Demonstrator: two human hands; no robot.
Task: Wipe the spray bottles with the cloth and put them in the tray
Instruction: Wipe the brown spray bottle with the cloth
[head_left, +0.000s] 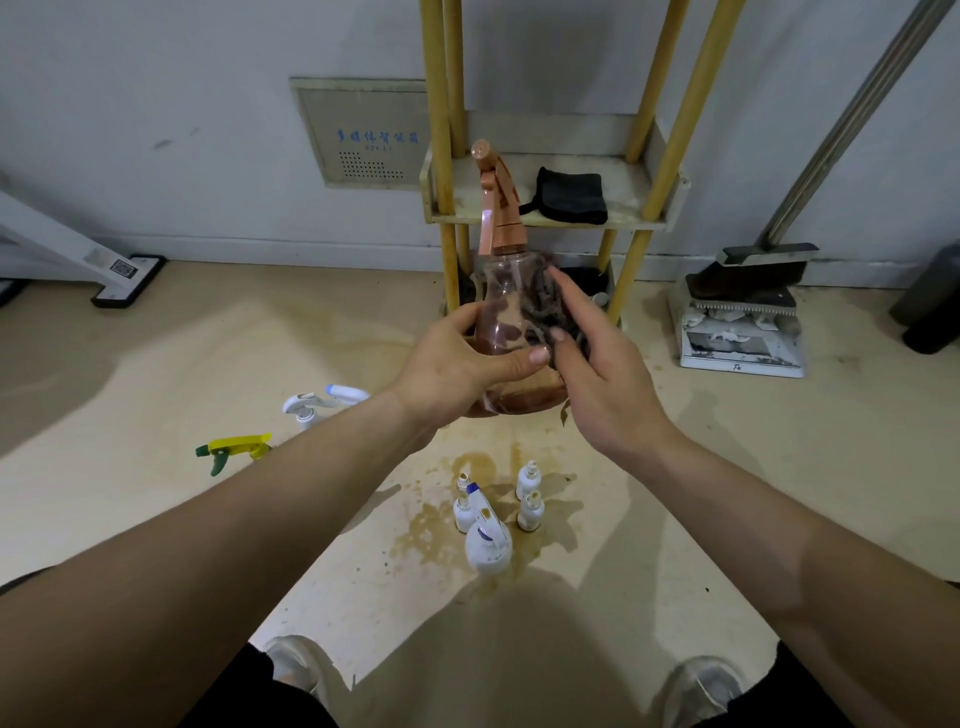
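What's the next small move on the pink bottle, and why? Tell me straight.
Probably drag the cloth down the pink spray bottle toward its base: the left hand grips the bottle upright, and the right hand holds the cloth against its upper right side, leaving the lower body uncovered.

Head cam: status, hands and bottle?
Left hand grips pink bottle, upright. Right hand holds cloth against its side. Other bottles on floor. Black fabric lies in tray.

A clear bottle with a pink-copper spray head, dark brown cloth, yellow-posted rack.
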